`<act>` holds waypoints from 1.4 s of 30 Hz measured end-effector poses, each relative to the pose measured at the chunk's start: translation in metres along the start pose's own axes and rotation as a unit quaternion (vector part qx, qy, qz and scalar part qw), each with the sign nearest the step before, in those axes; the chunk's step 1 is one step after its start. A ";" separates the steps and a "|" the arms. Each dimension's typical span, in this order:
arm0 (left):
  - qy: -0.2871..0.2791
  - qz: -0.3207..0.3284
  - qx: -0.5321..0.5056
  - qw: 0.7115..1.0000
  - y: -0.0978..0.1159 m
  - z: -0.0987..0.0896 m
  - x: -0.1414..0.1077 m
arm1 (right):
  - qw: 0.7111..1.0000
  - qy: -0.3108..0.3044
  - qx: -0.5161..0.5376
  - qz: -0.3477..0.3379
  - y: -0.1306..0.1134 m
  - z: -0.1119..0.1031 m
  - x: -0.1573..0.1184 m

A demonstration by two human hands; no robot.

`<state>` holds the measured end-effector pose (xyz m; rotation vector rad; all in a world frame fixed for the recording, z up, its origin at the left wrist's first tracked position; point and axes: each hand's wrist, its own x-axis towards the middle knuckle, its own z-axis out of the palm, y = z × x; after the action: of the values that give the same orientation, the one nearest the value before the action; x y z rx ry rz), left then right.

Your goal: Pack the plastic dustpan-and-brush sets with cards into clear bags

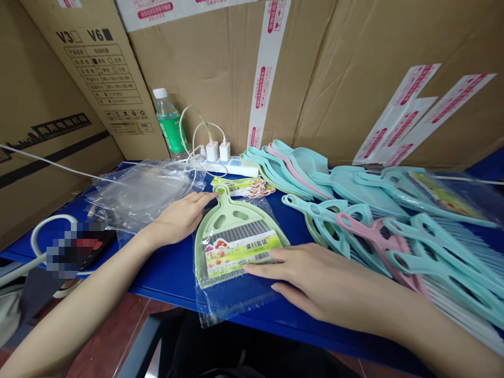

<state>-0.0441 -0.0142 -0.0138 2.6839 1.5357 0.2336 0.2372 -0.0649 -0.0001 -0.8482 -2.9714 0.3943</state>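
Observation:
A light green dustpan (pixel 202 231) lies in a clear plastic bag (pixel 232 304) in front of me, handle pointing away. On it rest a matching brush with grey bristles (pixel 255 229) and a printed label card (pixel 236 257). My left hand (pixel 183 216) has its fingers stretched out along the left side, fingertips touching the handle end. My right hand (pixel 307 278) lies over the lower right of the dustpan, fingers spread, with fingertips on the card. Whether the left fingertips pinch the bag's edge is hard to see.
Clear bags (pixel 142 191) are piled at left. Label cards (pixel 252 186) lie behind the dustpan. Nested dustpans (pixel 303 157) and loose brushes (pixel 378 236) crowd the right. A power strip (pixel 240 167), a bottle (pixel 171 126) and cardboard boxes (pixel 220 68) stand behind.

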 end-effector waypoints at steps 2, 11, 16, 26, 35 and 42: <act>-0.002 0.000 0.002 1.000 0.001 -0.001 0.000 | 1.000 0.000 -0.002 0.006 -0.001 0.000 0.001; -0.004 0.007 0.002 1.000 0.001 0.000 0.000 | 1.000 -0.005 -0.013 0.022 0.001 0.006 0.003; 0.001 0.017 -0.025 1.000 0.000 -0.001 0.000 | 1.000 -0.001 0.000 0.014 0.001 0.005 0.001; -0.009 0.053 -0.085 0.995 0.003 -0.003 -0.002 | 1.000 0.019 -0.009 0.009 0.003 0.007 0.002; -0.017 0.045 -0.072 0.996 0.004 -0.001 -0.002 | 0.999 0.010 -0.045 0.010 -0.002 0.010 0.002; -0.016 0.045 -0.062 0.997 0.001 0.000 -0.003 | 0.999 0.022 -0.033 0.013 -0.002 0.010 0.002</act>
<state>-0.0448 -0.0178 -0.0137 2.6497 1.3467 0.2775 0.2337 -0.0682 -0.0089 -0.8893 -2.9513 0.2771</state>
